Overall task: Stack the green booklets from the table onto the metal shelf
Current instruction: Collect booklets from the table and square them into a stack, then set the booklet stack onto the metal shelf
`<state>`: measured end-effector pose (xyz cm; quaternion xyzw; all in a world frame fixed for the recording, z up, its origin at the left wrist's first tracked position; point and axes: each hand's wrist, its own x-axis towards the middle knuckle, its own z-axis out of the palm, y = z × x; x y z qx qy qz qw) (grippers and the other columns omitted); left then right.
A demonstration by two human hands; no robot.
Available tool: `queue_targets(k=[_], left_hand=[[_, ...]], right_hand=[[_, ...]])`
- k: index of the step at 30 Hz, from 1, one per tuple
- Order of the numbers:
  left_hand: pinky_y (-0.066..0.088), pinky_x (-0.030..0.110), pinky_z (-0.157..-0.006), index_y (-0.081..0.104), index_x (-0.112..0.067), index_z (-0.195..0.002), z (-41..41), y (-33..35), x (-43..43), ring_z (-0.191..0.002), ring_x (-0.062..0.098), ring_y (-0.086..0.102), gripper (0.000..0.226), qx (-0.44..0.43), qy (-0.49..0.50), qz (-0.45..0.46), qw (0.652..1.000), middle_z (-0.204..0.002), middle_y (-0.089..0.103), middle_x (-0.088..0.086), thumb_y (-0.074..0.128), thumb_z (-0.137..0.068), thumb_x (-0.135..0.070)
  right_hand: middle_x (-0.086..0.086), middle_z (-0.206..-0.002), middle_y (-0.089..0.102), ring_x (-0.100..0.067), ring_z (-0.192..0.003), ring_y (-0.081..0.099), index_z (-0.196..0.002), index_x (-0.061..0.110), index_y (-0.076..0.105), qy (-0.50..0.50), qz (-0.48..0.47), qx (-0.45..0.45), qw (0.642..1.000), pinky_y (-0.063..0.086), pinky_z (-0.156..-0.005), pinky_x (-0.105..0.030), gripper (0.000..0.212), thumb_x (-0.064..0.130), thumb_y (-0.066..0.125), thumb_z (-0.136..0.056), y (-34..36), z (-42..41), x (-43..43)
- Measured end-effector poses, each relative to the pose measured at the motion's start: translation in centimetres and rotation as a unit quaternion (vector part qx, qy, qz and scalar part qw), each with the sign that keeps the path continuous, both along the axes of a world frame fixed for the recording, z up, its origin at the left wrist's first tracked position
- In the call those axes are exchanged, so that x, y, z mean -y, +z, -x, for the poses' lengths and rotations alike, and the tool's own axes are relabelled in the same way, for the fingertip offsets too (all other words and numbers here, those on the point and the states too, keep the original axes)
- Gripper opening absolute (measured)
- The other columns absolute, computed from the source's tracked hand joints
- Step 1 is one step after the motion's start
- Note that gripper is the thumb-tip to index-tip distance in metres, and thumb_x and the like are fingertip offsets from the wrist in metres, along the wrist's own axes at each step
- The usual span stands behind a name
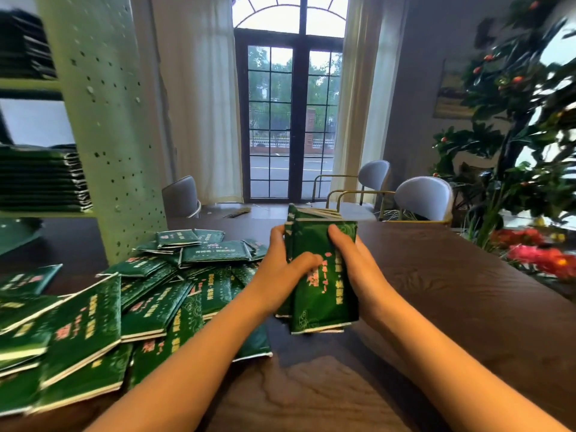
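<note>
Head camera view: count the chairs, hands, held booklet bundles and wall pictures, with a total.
Grey chairs: 3
Left hand and right hand: 2
Held bundle of green booklets: 1
Framed wall picture: 1
Total: 7

Two hands [285, 275] [358, 272], three chairs [180, 194] [374, 174] [424, 198], dozens of booklets [90, 322].

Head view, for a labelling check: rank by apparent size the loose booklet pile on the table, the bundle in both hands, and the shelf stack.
1. loose booklet pile
2. held bundle
3. shelf stack, though farther away and cropped, so unsure.
</note>
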<state>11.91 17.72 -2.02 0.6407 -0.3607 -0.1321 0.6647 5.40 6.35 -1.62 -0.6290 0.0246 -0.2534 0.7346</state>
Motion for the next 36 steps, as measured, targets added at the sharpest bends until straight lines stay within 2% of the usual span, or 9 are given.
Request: queue_targets(k=[4, 7, 11, 15, 23, 26, 28, 31, 36], left_hand=[[0.053, 0.022, -0.080, 0.049, -0.026, -0.112, 1.9, -0.2, -2.1, -0.095, 0.009, 0.066, 0.055, 0.036, 0.018, -0.015, 0.999, -0.108, 0.065, 0.000, 0.073, -0.064, -0.040], [0.054, 0.021, -0.080, 0.058, -0.025, -0.108, 3.4, -1.1, -4.3, -0.091, 0.006, 0.068, 0.029, 0.025, 0.022, -0.006, 0.999, -0.102, 0.071, -0.004, 0.071, -0.083, -0.017], [0.053, 0.022, -0.083, 0.057, -0.025, -0.110, 5.9, -2.7, -6.3, -0.096, 0.007, 0.067, 0.029, -0.004, 0.034, 0.024, 0.999, -0.103, 0.071, -0.005, 0.066, -0.087, -0.010], [0.052, 0.017, -0.076, 0.057, -0.022, -0.115, 7.2, -4.3, -6.6, -0.096, 0.008, 0.068, 0.059, -0.061, 0.028, 0.105, 0.992, -0.099, 0.074, -0.007, 0.069, -0.060, -0.041], [0.049, 0.016, -0.083, 0.044, -0.016, -0.134, 8.7, -4.9, -6.4, -0.108, 0.007, 0.064, 0.111, -0.080, 0.025, 0.138, 0.987, -0.119, 0.066, -0.002, 0.075, -0.045, -0.076], [0.050, 0.020, -0.085, 0.041, -0.011, -0.138, 8.8, -5.2, -6.6, -0.112, 0.013, 0.063, 0.118, -0.092, 0.021, 0.131, 0.987, -0.123, 0.064, 0.005, 0.073, -0.047, -0.079], [0.051, 0.021, -0.086, 0.040, -0.010, -0.140, 9.0, -5.4, -6.8, -0.113, 0.015, 0.062, 0.122, -0.104, 0.003, 0.121, 0.987, -0.125, 0.064, 0.006, 0.073, -0.045, -0.080], [0.052, 0.020, -0.084, 0.035, -0.011, -0.144, 9.0, -5.4, -7.0, -0.113, 0.013, 0.063, 0.133, -0.130, -0.012, 0.101, 0.986, -0.126, 0.064, 0.005, 0.073, -0.038, -0.082], [0.054, 0.017, -0.071, 0.029, -0.021, -0.144, 8.4, -4.4, -8.5, -0.098, 0.004, 0.068, 0.131, -0.163, -0.023, 0.061, 0.984, -0.115, 0.069, -0.004, 0.075, -0.037, -0.079]], right_hand=[[-0.007, -0.108, 0.069, -0.023, -0.097, 0.068, -0.117, 0.020, 0.056, -0.040, -0.022, 0.040, 0.998, 0.055, -0.085, -0.040, 0.033, 0.031, 0.057, -0.086, -1.2, 1.5, -2.3], [-0.001, -0.109, 0.068, -0.014, -0.099, 0.067, -0.121, 0.021, 0.052, -0.065, 0.018, 0.080, 0.994, 0.055, -0.081, -0.027, 0.042, 0.033, 0.066, -0.083, -2.3, 2.7, -4.2], [0.011, -0.105, 0.068, -0.005, -0.101, 0.064, -0.125, 0.030, 0.046, -0.056, 0.065, 0.099, 0.991, 0.051, -0.079, -0.018, 0.044, 0.033, 0.063, -0.085, -4.1, 4.4, -6.0], [0.021, -0.109, 0.065, 0.000, -0.106, 0.061, -0.137, 0.031, 0.033, -0.004, 0.122, 0.084, 0.989, 0.049, -0.084, -0.015, 0.071, 0.041, 0.064, -0.074, -4.6, 6.0, -7.0], [0.026, -0.126, 0.054, 0.007, -0.115, 0.054, -0.140, 0.045, 0.008, 0.059, 0.170, 0.037, 0.983, 0.046, -0.085, -0.010, 0.117, 0.055, 0.083, -0.052, -5.0, 8.6, -5.9], [0.017, -0.143, 0.040, 0.004, -0.125, 0.046, -0.141, 0.054, 0.001, 0.062, 0.209, 0.009, 0.976, 0.043, -0.101, -0.020, 0.119, 0.059, 0.081, -0.053, -5.1, 9.2, -5.5], [0.015, -0.142, 0.041, 0.005, -0.124, 0.046, -0.145, 0.046, 0.001, 0.060, 0.218, 0.004, 0.974, 0.042, -0.097, -0.014, 0.119, 0.055, 0.080, -0.055, -5.0, 9.3, -5.5], [0.018, -0.129, 0.053, 0.006, -0.119, 0.051, -0.147, 0.023, 0.017, 0.048, 0.225, 0.017, 0.973, 0.041, -0.089, -0.007, 0.100, 0.040, 0.071, -0.064, -4.7, 9.1, -6.0], [0.009, -0.119, 0.063, -0.006, -0.113, 0.059, -0.135, 0.023, 0.040, 0.056, 0.214, -0.004, 0.975, 0.049, -0.090, -0.021, 0.075, 0.041, 0.069, -0.068, -3.4, 8.6, -7.2]])
